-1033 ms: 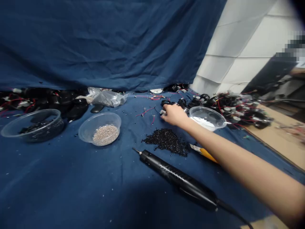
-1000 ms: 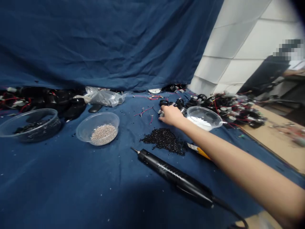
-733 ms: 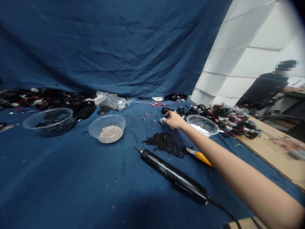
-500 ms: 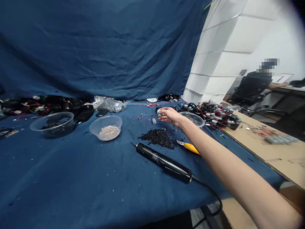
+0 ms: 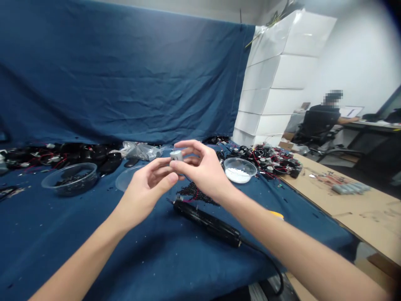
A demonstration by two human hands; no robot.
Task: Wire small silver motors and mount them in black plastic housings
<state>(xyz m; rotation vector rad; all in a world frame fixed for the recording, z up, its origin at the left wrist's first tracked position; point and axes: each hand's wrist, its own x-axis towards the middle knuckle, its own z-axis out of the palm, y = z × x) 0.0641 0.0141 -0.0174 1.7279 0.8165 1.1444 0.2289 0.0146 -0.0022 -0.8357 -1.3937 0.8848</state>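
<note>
Held up over the table is a small grey cylindrical motor (image 5: 176, 156), between the thumb and fingers of my right hand (image 5: 203, 169). A thin red wire (image 5: 196, 193) hangs below the hands. My left hand (image 5: 145, 184) is beside the motor, its fingers loosely curved and its thumb apart; whether a fingertip touches the motor I cannot tell. Under the hands lie a black electric screwdriver (image 5: 206, 223) and a heap of small black screws (image 5: 200, 196), partly hidden. My right forearm covers most of a yellow utility knife (image 5: 276, 215).
A clear bowl of black bits (image 5: 69, 179) stands at left. Another clear bowl (image 5: 125, 179) is half hidden behind my left hand. To the right, a bowl with white bits (image 5: 239, 173) sits by a pile of wired black parts (image 5: 272, 159). A person (image 5: 326, 115) sits at a far desk.
My right hand has come back from the far side of the table towards the middle, holding the motor. My left hand has come into view beside it. The view has shifted.
</note>
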